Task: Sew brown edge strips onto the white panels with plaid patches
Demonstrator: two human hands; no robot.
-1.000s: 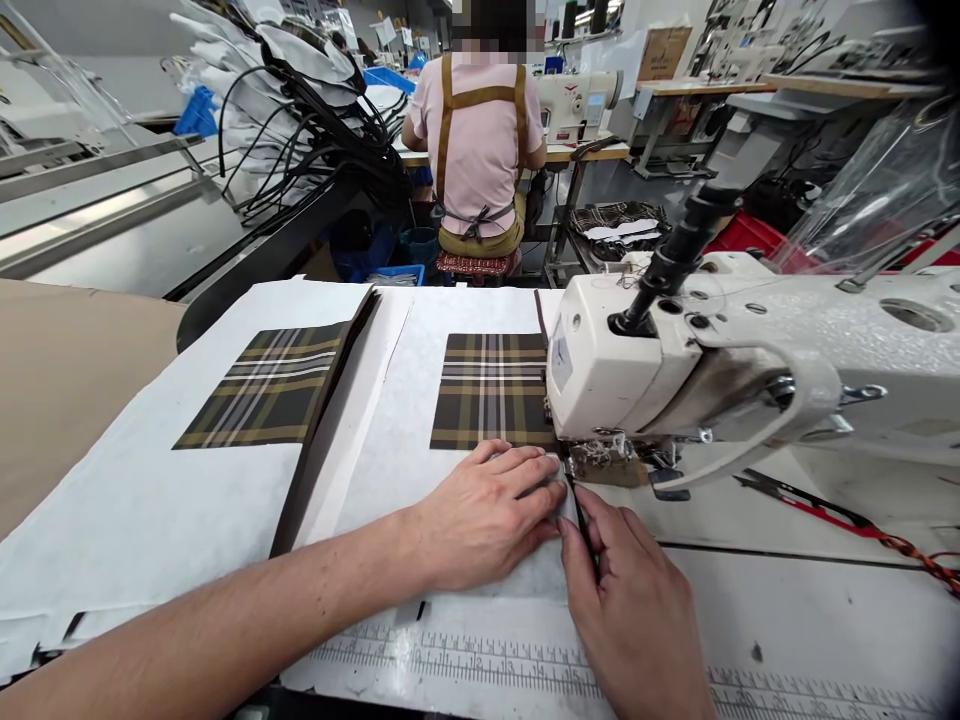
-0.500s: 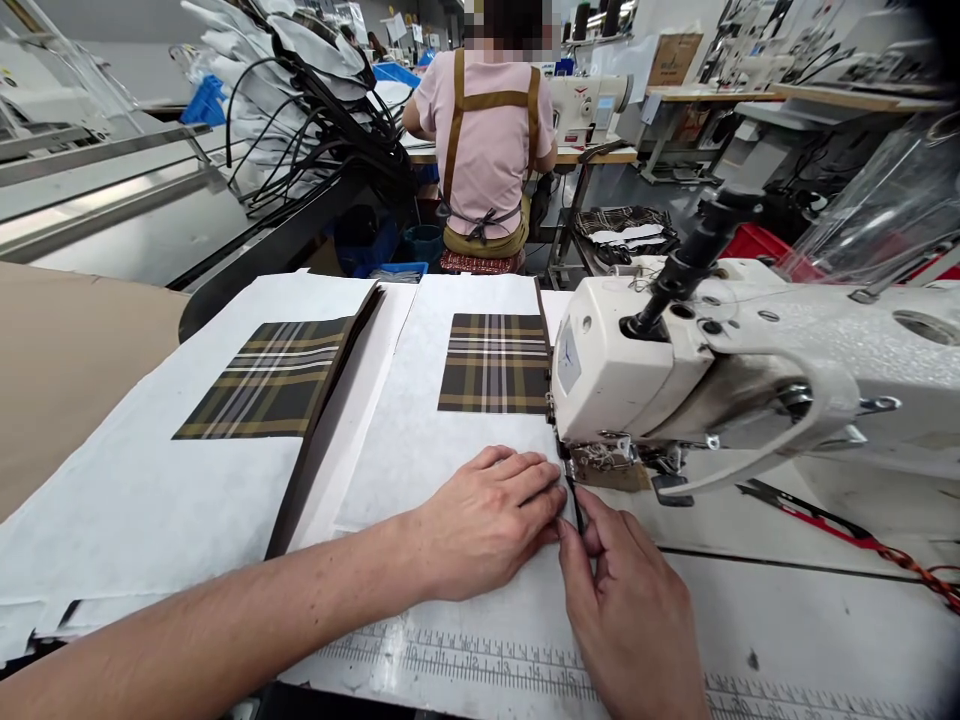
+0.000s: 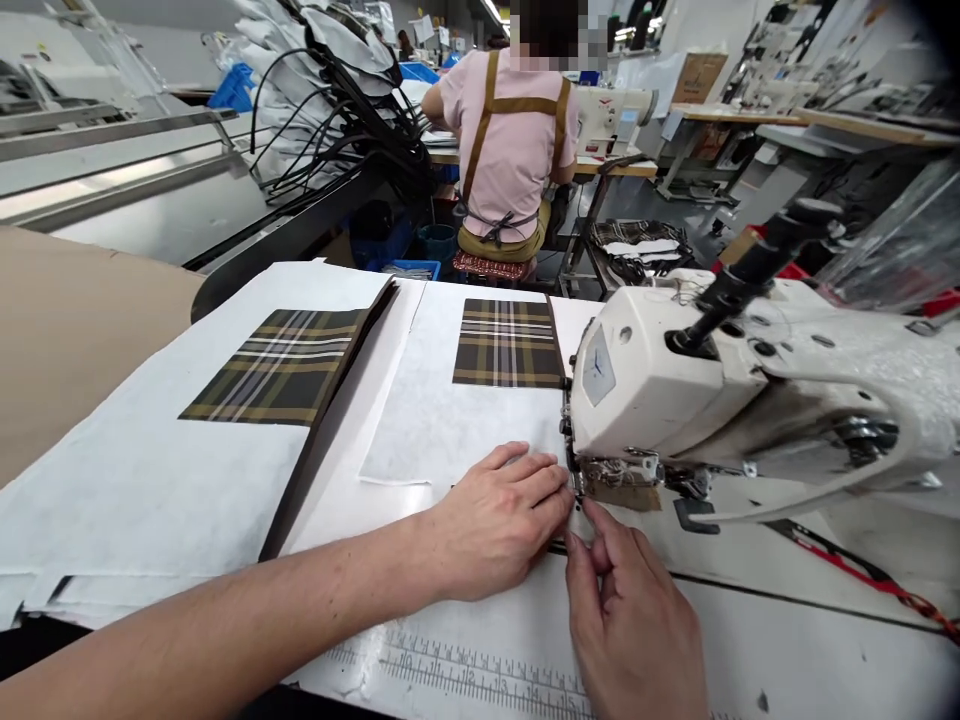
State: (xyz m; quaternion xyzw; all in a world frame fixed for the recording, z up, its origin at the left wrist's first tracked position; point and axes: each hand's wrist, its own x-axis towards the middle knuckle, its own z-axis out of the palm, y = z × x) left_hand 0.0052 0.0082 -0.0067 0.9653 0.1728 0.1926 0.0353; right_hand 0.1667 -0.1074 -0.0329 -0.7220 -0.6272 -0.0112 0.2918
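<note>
My left hand (image 3: 499, 520) lies flat on the near end of a white-backed fabric panel (image 3: 420, 430), its fingertips beside the sewing machine's needle area (image 3: 579, 485). The panel carries a plaid patch (image 3: 510, 345), and its right edge runs along the machine head. My right hand (image 3: 634, 600) is curled just right of the left fingertips, thumb and forefinger drawn together close to the presser foot. What they pinch, if anything, is hidden. The white sewing machine (image 3: 637, 370) stands to the right. Another white panel with a plaid patch (image 3: 277, 365) and a dark folded edge lies at left.
Ruler markings (image 3: 480, 680) run along the table's front. Red-handled tweezers (image 3: 847, 560) lie right of the machine. Brown board (image 3: 90, 320) covers the far left. A co-worker (image 3: 517, 150) sits ahead with their back to me, beside a pile of white pieces with black cords (image 3: 322, 120).
The panel under my left hand has moved away along the machine, so its near edge now shows. Both hands stay close to the needle. The camera view has shifted slightly.
</note>
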